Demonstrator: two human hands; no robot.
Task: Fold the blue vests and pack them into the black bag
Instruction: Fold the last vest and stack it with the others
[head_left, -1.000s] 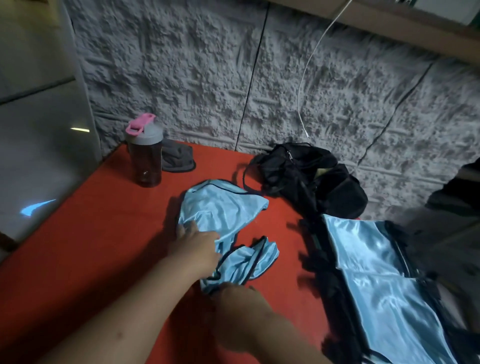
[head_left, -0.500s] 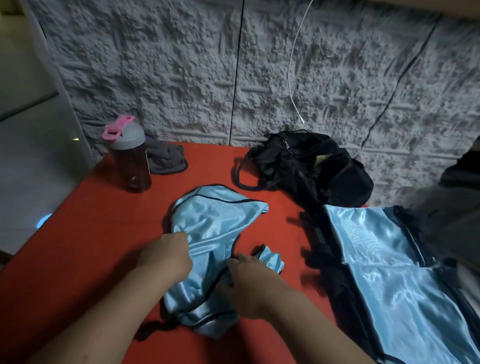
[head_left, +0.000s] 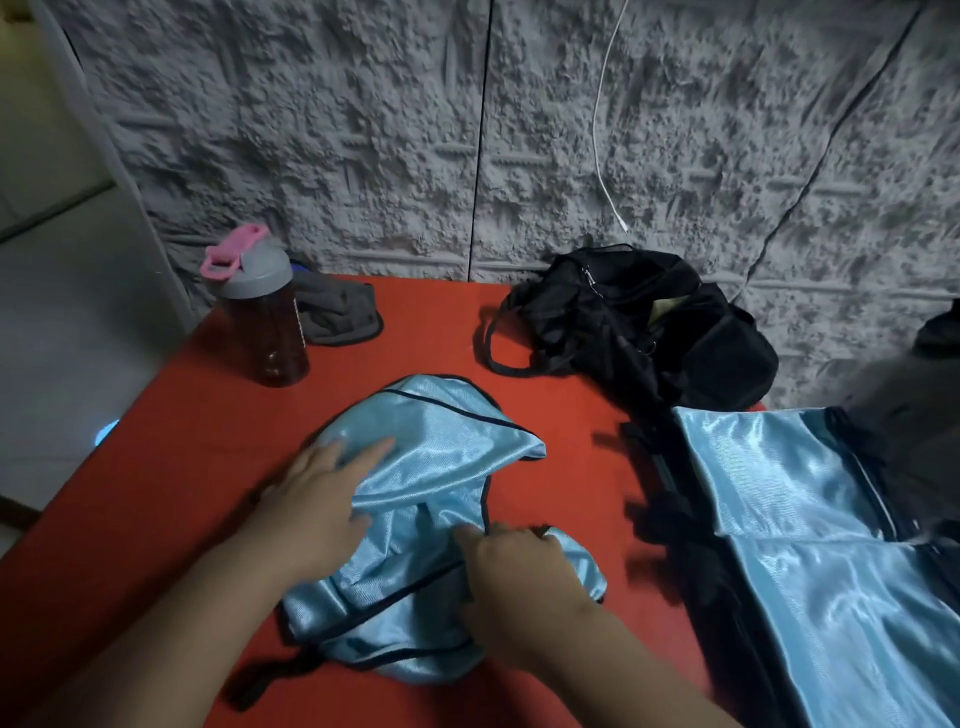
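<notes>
Right hand (head_left: 519, 577): grip pinches a dark-trimmed fold of the crumpled blue vest (head_left: 441, 499), fingers curled, knuckles up. Left hand (head_left: 324, 499): grip wide, fingers straight, lying flat on the vest's left part, pressing the cloth to the worktop (head_left: 171, 467). Vest sits mid-worktop, toward the near edge, bunched, not yet folded flat. Black bag (head_left: 644, 327) at the far right of the worktop against the wall, top open; contents too dark to tell. Further blue vests (head_left: 810, 530) lie spread along the right edge on dark fabric, apart from the held one. Far left corner: dark bottle (head_left: 262, 322) with grey lid and pink loop, upright; grey cloth (head_left: 337, 317) just behind it. White cable (head_left: 602, 119) hangs on the wall. Both forearms enter from the near edge.
</notes>
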